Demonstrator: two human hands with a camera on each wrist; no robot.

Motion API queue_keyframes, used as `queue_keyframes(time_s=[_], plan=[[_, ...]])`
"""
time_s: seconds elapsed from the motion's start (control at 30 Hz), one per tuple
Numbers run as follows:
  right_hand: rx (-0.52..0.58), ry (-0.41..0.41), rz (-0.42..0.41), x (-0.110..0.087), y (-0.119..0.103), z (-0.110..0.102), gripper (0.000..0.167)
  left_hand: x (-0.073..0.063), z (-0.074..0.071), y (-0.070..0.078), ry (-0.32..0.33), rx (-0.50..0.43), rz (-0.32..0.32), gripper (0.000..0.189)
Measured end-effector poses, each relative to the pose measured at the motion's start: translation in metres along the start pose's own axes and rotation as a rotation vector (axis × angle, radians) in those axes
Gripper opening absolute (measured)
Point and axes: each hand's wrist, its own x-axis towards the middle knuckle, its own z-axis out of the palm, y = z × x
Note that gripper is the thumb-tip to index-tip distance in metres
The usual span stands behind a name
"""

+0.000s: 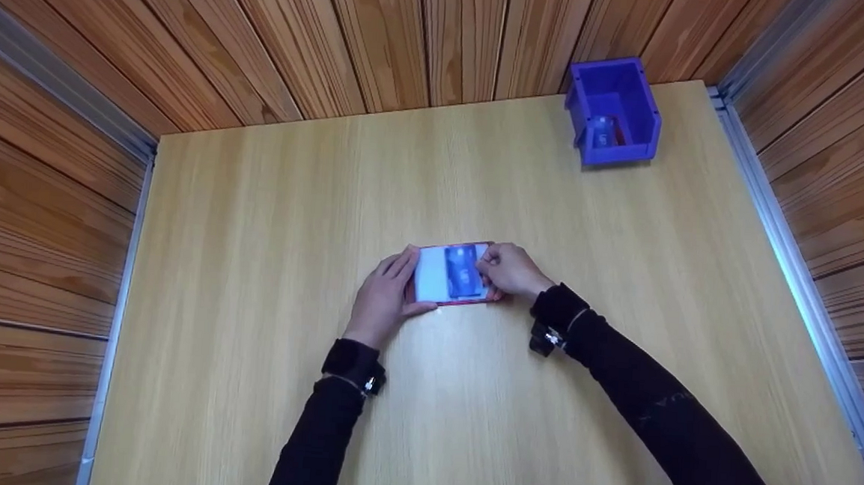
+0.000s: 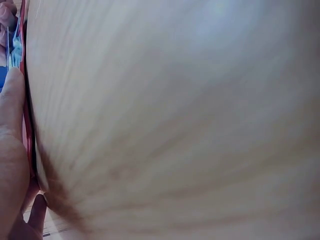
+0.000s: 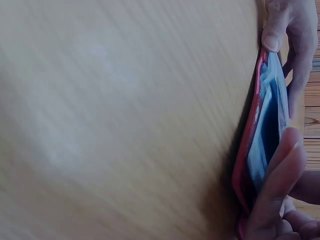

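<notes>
A flat red-edged card holder point(image 1: 430, 276) with pale, see-through leaves lies on the wooden table. Across its right half is a blue card point(image 1: 463, 274). My left hand point(image 1: 380, 299) grips the holder's left end, the thumb along the near edge and the fingers at the far side. At the right end, my right hand point(image 1: 516, 270) has curled fingers and pinches the blue card's right edge. Seen from the right wrist, the clear leaves point(image 3: 282, 100) stand slightly apart above the red cover point(image 3: 245, 150). Whether a leaf is pinched together with the card is hidden by the fingers.
A purple bin point(image 1: 621, 156) stands at the table's back right, holding a small blue-and-white item point(image 1: 604, 131) and something red. Wood-panelled walls point(image 1: 384, 37) and metal rails point(image 1: 784, 241) border the wooden table point(image 1: 253, 224).
</notes>
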Motion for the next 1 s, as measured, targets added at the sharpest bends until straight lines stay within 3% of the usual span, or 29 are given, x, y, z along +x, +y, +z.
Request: queue_keyframes(time_s=[0.6, 0.83, 1.0], plan=[[-0.006, -0.007, 0.019, -0.005, 0.014, -0.015, 0.02, -0.002, 0.002, -0.002, 0.013, -0.01, 0.007, 0.102], [0.009, -0.013, -0.043, -0.007, 0.015, -0.016, 0.019, -0.003, -0.001, 0.0, 0.034, -0.009, 0.039, 0.101], [0.037, 0.012, -0.062, -0.011, 0.008, -0.02, 0.02, -0.002, -0.002, 0.001, 0.023, -0.011, 0.025, 0.101]])
